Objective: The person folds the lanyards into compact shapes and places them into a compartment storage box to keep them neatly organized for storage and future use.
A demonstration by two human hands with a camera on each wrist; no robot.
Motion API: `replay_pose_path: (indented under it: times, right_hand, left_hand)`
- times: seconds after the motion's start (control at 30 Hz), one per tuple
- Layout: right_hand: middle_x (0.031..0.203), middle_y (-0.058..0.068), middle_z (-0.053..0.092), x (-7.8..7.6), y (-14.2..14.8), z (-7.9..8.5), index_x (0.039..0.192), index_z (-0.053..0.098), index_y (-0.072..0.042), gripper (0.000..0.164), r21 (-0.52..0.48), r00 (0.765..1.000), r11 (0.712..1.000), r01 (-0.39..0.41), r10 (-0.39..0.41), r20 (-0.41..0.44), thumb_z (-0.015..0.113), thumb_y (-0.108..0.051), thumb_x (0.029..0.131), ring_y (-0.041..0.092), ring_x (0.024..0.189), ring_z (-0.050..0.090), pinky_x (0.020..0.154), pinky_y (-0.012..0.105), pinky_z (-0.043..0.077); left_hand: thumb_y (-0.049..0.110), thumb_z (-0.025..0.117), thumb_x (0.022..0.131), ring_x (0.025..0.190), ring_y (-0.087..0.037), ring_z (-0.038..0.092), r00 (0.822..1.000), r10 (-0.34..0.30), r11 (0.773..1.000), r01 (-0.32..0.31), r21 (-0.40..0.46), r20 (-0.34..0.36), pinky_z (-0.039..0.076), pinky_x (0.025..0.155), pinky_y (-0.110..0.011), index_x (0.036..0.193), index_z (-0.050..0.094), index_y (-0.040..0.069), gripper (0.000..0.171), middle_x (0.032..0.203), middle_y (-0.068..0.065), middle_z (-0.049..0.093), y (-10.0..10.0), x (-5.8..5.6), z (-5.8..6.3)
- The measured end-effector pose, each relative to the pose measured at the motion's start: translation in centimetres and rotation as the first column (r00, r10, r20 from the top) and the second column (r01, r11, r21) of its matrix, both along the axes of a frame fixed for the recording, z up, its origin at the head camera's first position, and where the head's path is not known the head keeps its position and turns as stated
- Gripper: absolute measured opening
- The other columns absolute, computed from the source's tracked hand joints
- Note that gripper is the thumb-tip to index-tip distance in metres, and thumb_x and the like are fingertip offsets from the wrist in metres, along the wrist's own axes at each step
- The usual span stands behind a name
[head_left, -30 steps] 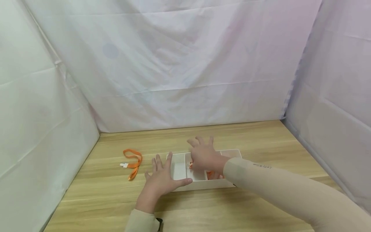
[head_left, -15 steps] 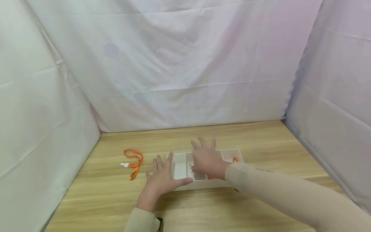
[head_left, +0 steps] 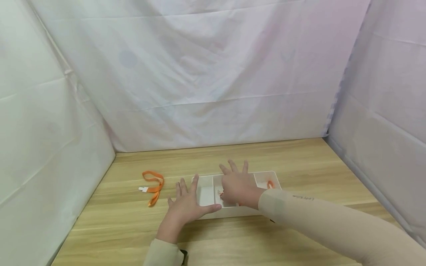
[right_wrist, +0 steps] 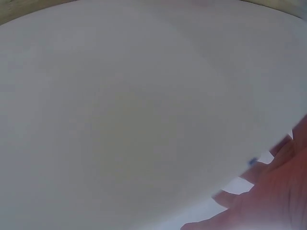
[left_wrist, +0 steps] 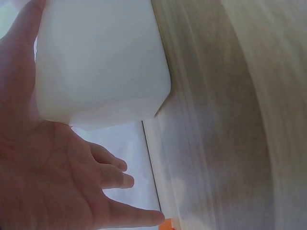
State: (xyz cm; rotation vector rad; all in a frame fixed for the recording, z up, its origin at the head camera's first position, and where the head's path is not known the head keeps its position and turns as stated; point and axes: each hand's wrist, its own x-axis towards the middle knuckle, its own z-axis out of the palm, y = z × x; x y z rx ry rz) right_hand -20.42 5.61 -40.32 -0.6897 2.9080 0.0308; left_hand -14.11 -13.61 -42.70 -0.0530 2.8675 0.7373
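A long white divided box (head_left: 229,212) lies on the table in the head view. My left hand (head_left: 184,208) is spread at its left end, thumb along the front wall and the other fingers straight. In the left wrist view, the left palm (left_wrist: 48,172) is against the box's end (left_wrist: 100,57). My right hand (head_left: 237,186) reaches into the middle part of the box and pinches a small orange lanyard (head_left: 221,195) with a whitish end, mostly hidden. Its other fingers stick out over the far rim. In the right wrist view the right hand (right_wrist: 273,196) shows behind the blurred white box wall (right_wrist: 144,115).
Another orange lanyard (head_left: 156,188) with a white clip lies on the table (head_left: 110,221), left of the box. More orange strap (head_left: 270,184) shows in the box's right compartment. White cloth (head_left: 206,85) hangs behind and at both sides.
My right hand has shifted slightly right and toward me, the bit of orange lanyard moving with it. The orange strap in the right compartment has come into sight. My left hand stays put.
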Motion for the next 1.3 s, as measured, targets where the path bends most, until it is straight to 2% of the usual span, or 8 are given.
replay_pose_path:
  times: [0.23,0.47,0.7,0.8,0.93,1.07,1.2,1.3]
  right_hand:
    - [0.174,0.001,0.036,0.1,0.0,-0.1,0.054,0.06,-0.026,0.044,0.031,1.0,1.0,-0.002,0.002,-0.014,0.081,-0.051,0.085,0.04,0.167,0.015,0.122,0.085,0.005]
    - [0.177,0.006,0.03,0.3,0.5,1.1,0.063,0.068,-0.029,0.036,0.014,0.999,1.0,0.018,-0.018,0.038,0.086,-0.056,0.078,0.042,0.167,0.013,0.122,0.085,0.007]
    - [0.178,0.007,0.027,0.1,1.2,2.5,0.056,0.064,-0.026,0.048,-0.03,0.998,0.999,0.029,-0.028,0.049,0.088,-0.061,0.077,0.042,0.167,0.012,0.122,0.085,0.009]
    - [0.177,0.008,0.028,0.1,1.4,3.2,0.056,0.068,-0.026,0.047,-0.071,0.999,0.997,0.036,-0.033,0.036,0.088,-0.062,0.078,0.043,0.166,0.013,0.121,0.086,0.01]
    - [0.177,0.008,0.028,0.3,1.4,4.5,0.079,0.083,-0.026,0.037,-0.147,0.999,0.988,0.044,-0.04,0.025,0.089,-0.062,0.077,0.043,0.166,0.013,0.12,0.087,0.011]
    - [0.179,0.006,0.022,0.3,1.1,6.2,0.105,0.086,-0.026,0.044,-0.223,0.998,0.973,0.062,-0.056,0.034,0.088,-0.061,0.079,0.041,0.167,0.011,0.121,0.086,0.006]
    - [0.18,0.005,0.019,-0.1,0.7,7.6,0.108,0.085,-0.03,0.041,-0.255,0.997,0.964,0.074,-0.07,0.026,0.087,-0.061,0.081,0.039,0.167,0.011,0.122,0.085,0.009]
    - [0.18,0.004,0.019,-0.6,-0.1,8.1,0.108,0.085,-0.033,0.039,-0.258,0.998,0.964,0.061,-0.061,0.01,0.085,-0.062,0.083,0.04,0.166,0.016,0.122,0.085,0.012]
  left_hand:
    - [0.092,0.073,0.069,0.163,-0.056,0.008,1.0,-0.002,1.0,0.002,0.003,-0.003,0.018,0.113,-0.092,0.173,0.011,0.027,0.138,0.175,-0.034,0.007,0.1,0.0,0.1]
    - [0.091,0.073,0.069,0.163,-0.056,0.008,1.0,-0.019,1.0,0.019,0.017,0.001,0.018,0.112,-0.092,0.173,0.01,0.025,0.138,0.175,-0.034,0.007,0.2,0.0,0.1]
    - [0.092,0.073,0.069,0.163,-0.055,0.006,1.0,-0.024,1.0,0.024,0.003,0.012,0.018,0.111,-0.093,0.173,0.008,0.026,0.139,0.176,-0.032,0.004,0.1,0.0,0.0]
    - [0.093,0.072,0.069,0.163,-0.056,0.007,0.999,-0.032,0.999,0.032,-0.008,0.013,0.018,0.11,-0.094,0.173,0.007,0.026,0.14,0.175,-0.033,0.005,0.0,0.1,0.0]
    - [0.094,0.07,0.07,0.162,-0.057,0.006,0.999,-0.047,0.998,0.048,-0.031,0.023,0.017,0.109,-0.094,0.173,0.007,0.024,0.139,0.175,-0.033,0.003,0.0,0.3,0.2]
    - [0.091,0.07,0.073,0.163,-0.056,0.005,0.996,-0.082,0.996,0.083,-0.045,0.017,0.017,0.11,-0.094,0.173,0.009,0.019,0.137,0.176,-0.032,0.002,-0.2,0.3,0.7]
    - [0.086,0.069,0.08,0.164,-0.055,0.002,0.99,-0.138,0.99,0.139,-0.021,0.017,0.018,0.113,-0.091,0.173,0.009,0.015,0.132,0.176,-0.031,-0.001,-0.9,0.1,1.5]
    - [0.082,0.066,0.086,0.163,-0.056,0.0,0.987,-0.16,0.987,0.16,0.006,0.018,0.022,0.114,-0.089,0.173,0.007,0.015,0.124,0.177,-0.03,0.0,-2.4,-0.4,2.3]
